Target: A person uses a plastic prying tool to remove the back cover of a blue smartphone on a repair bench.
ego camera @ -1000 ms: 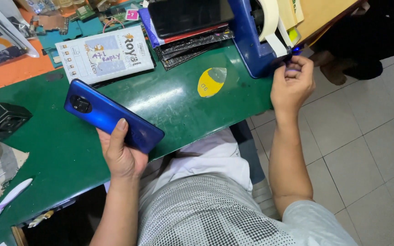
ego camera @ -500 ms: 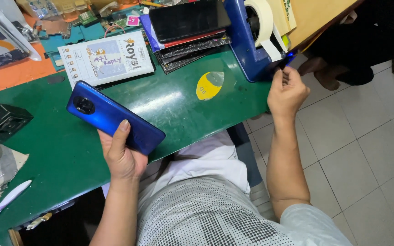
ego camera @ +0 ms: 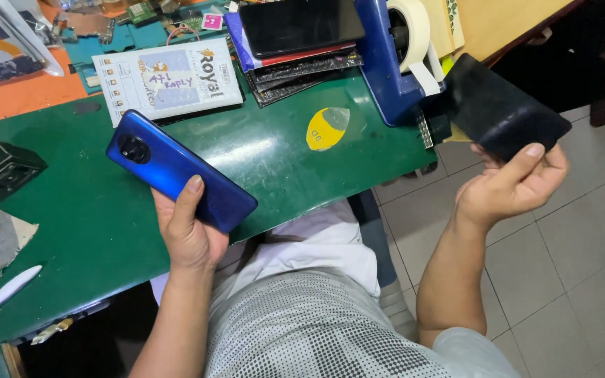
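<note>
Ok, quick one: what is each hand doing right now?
Left hand: closed around a blue phone, back side up, above the green table.
Right hand: holding a flat black sheet off the table's edge.

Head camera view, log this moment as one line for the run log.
left hand: holds blue phone, back up, over green table | right hand: holds black flat piece beside blue tape dispenser

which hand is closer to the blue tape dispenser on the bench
Right. The right hand holds a black cover just right of the tape dispenser, off the bench edge. The left hand grips a blue phone well to its left, over the green mat.
</note>
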